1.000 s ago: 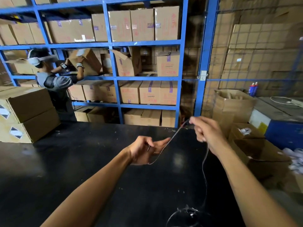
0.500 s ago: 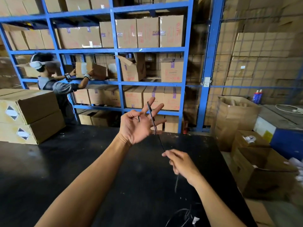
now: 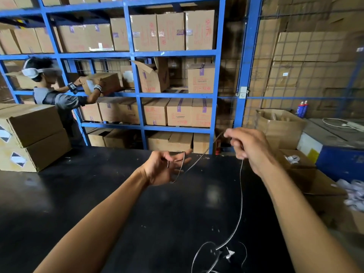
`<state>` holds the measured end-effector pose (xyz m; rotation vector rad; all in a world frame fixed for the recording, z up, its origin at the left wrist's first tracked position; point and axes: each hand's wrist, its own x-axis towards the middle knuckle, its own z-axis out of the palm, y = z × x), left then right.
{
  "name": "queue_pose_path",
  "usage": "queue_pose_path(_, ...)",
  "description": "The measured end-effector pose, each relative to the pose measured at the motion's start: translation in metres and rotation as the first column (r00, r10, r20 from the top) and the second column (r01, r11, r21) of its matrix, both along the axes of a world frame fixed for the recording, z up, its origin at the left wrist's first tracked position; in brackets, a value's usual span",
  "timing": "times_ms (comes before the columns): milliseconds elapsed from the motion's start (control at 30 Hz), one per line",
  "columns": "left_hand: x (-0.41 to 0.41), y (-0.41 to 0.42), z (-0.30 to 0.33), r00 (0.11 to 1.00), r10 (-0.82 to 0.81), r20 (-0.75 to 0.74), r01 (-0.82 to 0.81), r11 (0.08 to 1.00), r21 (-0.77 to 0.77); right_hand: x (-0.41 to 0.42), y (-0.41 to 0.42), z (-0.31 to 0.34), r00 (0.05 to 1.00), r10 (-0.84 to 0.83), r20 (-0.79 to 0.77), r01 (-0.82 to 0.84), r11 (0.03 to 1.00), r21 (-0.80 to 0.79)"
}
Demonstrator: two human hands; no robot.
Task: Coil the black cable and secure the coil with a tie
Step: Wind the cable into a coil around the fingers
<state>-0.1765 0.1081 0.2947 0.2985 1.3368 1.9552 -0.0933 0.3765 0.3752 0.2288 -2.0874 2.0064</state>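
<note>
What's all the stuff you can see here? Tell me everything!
thin black cable: one, black with a shine, strung between both hands, rest lying loose on the table
black table top: one, black, in front
blue metal shelving: one rack, blue, behind the table
brown cardboard boxes on the shelves: many, brown
stacked cardboard boxes with diamond labels: two, brown, left on the table
open cardboard boxes: several, brown, right of the table
blue spray cans: two, blue with red tops, far right
other person in a grey shirt: one, at the shelves, holding a box
left hand: one, cable looped over its fingers
right hand: one, raised, pinching the cable
</note>
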Motion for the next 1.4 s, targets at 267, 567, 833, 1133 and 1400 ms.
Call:
queue_pose_path(267, 0.041, 0.039, 0.017, 0.918, -0.385, -0.098, 0.394, 0.911, 0.117, -0.062, -0.014, -0.011, 0.988, -0.156, 0.005, 0.153, 0.973, 0.173)
queue_pose_path(567, -0.003, 0.015, 0.045, 0.952, -0.081, -0.294, 0.226, 0.836, 0.500, -0.023, -0.044, -0.130, 0.970, 0.120, 0.212, -0.146, 0.983, 0.110)
queue_pose_path(833, -0.028, -0.012, 0.025, 0.933, 0.358, -0.040, -0.318, 0.872, 0.373, 0.016, -0.022, -0.097, 0.971, 0.180, 0.157, -0.214, 0.945, 0.246)
queue_pose_path(1133, 0.004, 0.019, 0.014, 0.998, -0.063, 0.009, 0.064, 0.997, -0.037, -0.017, -0.004, 0.029, 0.995, -0.026, -0.098, 0.059, 0.933, 0.355)
queue_pose_path(1400, 0.035, 0.039, 0.051, 0.923, -0.350, -0.160, 0.366, 0.927, 0.080, -0.068, -0.012, -0.008, 0.992, -0.129, 0.006, 0.126, 0.974, 0.186)
